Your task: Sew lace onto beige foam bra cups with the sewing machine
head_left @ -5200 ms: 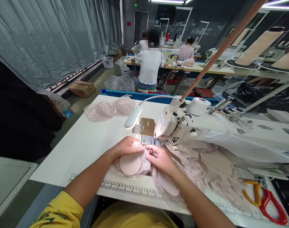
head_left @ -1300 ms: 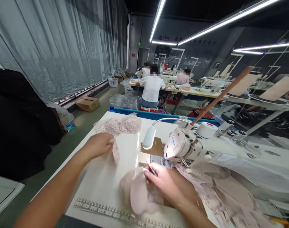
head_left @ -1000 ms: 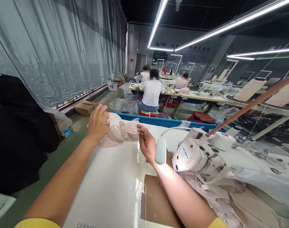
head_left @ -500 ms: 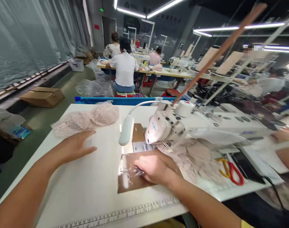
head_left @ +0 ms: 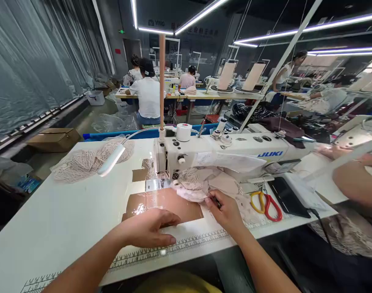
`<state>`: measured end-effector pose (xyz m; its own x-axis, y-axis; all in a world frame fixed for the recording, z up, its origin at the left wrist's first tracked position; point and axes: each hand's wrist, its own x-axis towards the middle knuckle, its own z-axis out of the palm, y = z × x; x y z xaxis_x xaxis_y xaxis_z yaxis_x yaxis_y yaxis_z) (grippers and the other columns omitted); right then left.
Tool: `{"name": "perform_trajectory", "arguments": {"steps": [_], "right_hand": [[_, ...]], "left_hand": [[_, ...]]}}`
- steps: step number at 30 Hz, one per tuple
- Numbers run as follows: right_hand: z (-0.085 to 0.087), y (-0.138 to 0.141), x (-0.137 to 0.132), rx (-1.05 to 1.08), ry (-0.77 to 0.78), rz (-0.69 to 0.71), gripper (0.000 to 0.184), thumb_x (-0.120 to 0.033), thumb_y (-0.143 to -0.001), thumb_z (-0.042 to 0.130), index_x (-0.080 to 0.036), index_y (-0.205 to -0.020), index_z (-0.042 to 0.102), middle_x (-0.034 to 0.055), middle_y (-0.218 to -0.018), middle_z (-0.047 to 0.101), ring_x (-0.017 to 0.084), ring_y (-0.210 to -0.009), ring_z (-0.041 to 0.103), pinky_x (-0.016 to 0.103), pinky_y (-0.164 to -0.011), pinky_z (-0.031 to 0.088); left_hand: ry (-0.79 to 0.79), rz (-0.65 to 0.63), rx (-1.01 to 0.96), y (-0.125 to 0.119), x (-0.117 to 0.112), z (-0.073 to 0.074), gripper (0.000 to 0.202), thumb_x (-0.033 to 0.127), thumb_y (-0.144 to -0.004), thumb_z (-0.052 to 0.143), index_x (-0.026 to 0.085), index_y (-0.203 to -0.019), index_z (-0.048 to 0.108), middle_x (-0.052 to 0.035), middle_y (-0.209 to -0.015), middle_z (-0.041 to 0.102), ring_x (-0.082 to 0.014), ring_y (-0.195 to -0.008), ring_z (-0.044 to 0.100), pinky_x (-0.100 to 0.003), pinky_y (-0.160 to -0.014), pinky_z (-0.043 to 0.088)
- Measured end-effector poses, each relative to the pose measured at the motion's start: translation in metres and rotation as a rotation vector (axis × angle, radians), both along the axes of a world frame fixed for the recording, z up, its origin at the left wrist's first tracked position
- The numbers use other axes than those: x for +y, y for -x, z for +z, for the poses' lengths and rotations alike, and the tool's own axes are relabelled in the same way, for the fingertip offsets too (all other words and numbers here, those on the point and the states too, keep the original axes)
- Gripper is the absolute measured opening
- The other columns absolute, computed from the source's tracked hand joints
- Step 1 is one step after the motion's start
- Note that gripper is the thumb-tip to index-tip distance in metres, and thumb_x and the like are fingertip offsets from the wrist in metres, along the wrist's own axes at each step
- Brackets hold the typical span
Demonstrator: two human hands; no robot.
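Note:
My right hand (head_left: 227, 209) is closed, thumb and fingertips pinching the edge of a pale pink lace fabric piece (head_left: 193, 192). A small dark object, too hidden to name, shows within that hand's curled fingers. The fabric lies bunched under the arm of a white sewing machine (head_left: 210, 156), just right of its needle area. Nothing is in my left hand (head_left: 152, 228), which hovers open over the front of the brown taped sheet (head_left: 164, 203), thumb apart from the fingers. The metal needle plate (head_left: 157, 185) lies just behind that sheet.
Bundled lace pieces (head_left: 82, 165) rest at the table's back left, beside a lit lamp (head_left: 112, 159). Red-and-yellow-handled scissors (head_left: 273, 207) and a black device (head_left: 288, 197) lie to the right. A printed ruler (head_left: 186, 244) runs along the front edge. Another person's arm (head_left: 357, 179) is at far right.
My left hand has moved from beside the bundled lace to the brown sheet. My right hand has gone from that sheet rightward to the lace fabric's edge. The view has turned right.

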<state>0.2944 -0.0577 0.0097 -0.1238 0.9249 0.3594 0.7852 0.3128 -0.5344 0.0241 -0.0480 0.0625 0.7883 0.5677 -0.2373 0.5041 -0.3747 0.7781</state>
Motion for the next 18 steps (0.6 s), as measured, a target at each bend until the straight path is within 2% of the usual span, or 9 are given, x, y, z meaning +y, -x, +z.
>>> {"name": "perform_trajectory", "arguments": {"steps": [3, 5, 7, 9, 12, 14, 16, 18], "right_hand": [[-0.003, -0.011, -0.023, 0.163, -0.055, 0.083, 0.010, -0.029, -0.087, 0.049, -0.024, -0.079, 0.053, 0.0007, -0.069, 0.062, 0.016, -0.059, 0.056, 0.027, -0.056, 0.042], [-0.007, -0.015, -0.034, 0.148, -0.045, 0.171, 0.005, -0.022, -0.083, 0.051, -0.025, -0.079, 0.053, 0.0001, -0.069, 0.062, 0.016, -0.059, 0.056, 0.027, -0.057, 0.041], [-0.014, -0.016, -0.042, 0.119, -0.027, 0.244, 0.009, -0.016, -0.078, 0.051, -0.025, -0.080, 0.053, -0.0003, -0.067, 0.062, 0.016, -0.059, 0.057, 0.027, -0.057, 0.040], [-0.020, -0.015, -0.047, 0.104, -0.009, 0.286, 0.012, -0.015, -0.074, 0.051, -0.025, -0.081, 0.053, -0.0003, -0.067, 0.063, 0.016, -0.060, 0.058, 0.027, -0.058, 0.040], [-0.026, -0.011, -0.056, 0.093, -0.007, 0.350, 0.013, -0.016, -0.072, 0.050, -0.024, -0.081, 0.054, -0.0006, -0.068, 0.064, 0.017, -0.061, 0.060, 0.027, -0.059, 0.040], [-0.028, -0.008, -0.061, 0.095, -0.038, 0.399, 0.015, -0.018, -0.069, 0.051, -0.024, -0.082, 0.055, -0.0006, -0.070, 0.066, 0.017, -0.063, 0.062, 0.026, -0.060, 0.042], [-0.030, -0.006, -0.064, 0.084, -0.050, 0.429, 0.016, -0.019, -0.067, 0.053, -0.023, -0.082, 0.056, -0.0009, -0.073, 0.069, 0.015, -0.066, 0.063, 0.024, -0.061, 0.043], [-0.032, -0.005, -0.065, 0.047, -0.037, 0.437, 0.014, -0.023, -0.071, 0.056, -0.023, -0.085, 0.058, -0.0017, -0.076, 0.070, 0.014, -0.068, 0.064, 0.022, -0.062, 0.044]], "left_hand": [[0.011, 0.129, -0.115, -0.026, -0.006, -0.004, 0.030, 0.038, -0.084, 0.056, 0.022, -0.108, 0.065, -0.0053, -0.099, 0.068, -0.0189, -0.086, 0.061, -0.026, -0.073, 0.047], [-0.060, 0.223, -0.188, -0.045, -0.006, -0.006, 0.027, 0.038, -0.089, 0.050, 0.020, -0.101, 0.066, -0.0050, -0.091, 0.068, -0.0173, -0.081, 0.060, -0.026, -0.070, 0.046], [-0.131, 0.258, -0.222, -0.065, -0.002, -0.009, 0.027, 0.037, -0.090, 0.048, 0.019, -0.098, 0.066, -0.0055, -0.090, 0.068, -0.0171, -0.081, 0.059, -0.026, -0.071, 0.046], [-0.164, 0.262, -0.209, -0.086, 0.005, -0.016, 0.030, 0.039, -0.089, 0.049, 0.019, -0.106, 0.064, -0.0076, -0.102, 0.067, -0.0192, -0.089, 0.060, -0.028, -0.077, 0.046], [-0.215, 0.259, -0.093, -0.115, 0.014, -0.024, 0.048, 0.047, -0.084, 0.054, 0.019, -0.123, 0.055, -0.0109, -0.120, 0.062, -0.0242, -0.099, 0.059, -0.033, -0.083, 0.045], [-0.285, 0.227, 0.052, -0.132, 0.014, -0.022, 0.050, 0.048, -0.078, 0.059, 0.019, -0.118, 0.056, -0.0109, -0.110, 0.066, -0.0263, -0.092, 0.061, -0.034, -0.078, 0.045], [-0.348, 0.165, 0.212, -0.145, 0.009, -0.013, 0.035, 0.043, -0.076, 0.060, 0.019, -0.101, 0.062, -0.0081, -0.088, 0.068, -0.0257, -0.080, 0.062, -0.032, -0.069, 0.042], [-0.410, 0.082, 0.336, -0.152, 0.003, -0.003, 0.018, 0.035, -0.076, 0.056, 0.019, -0.081, 0.062, -0.0059, -0.071, 0.064, -0.0241, -0.071, 0.060, -0.030, -0.063, 0.038]]}}
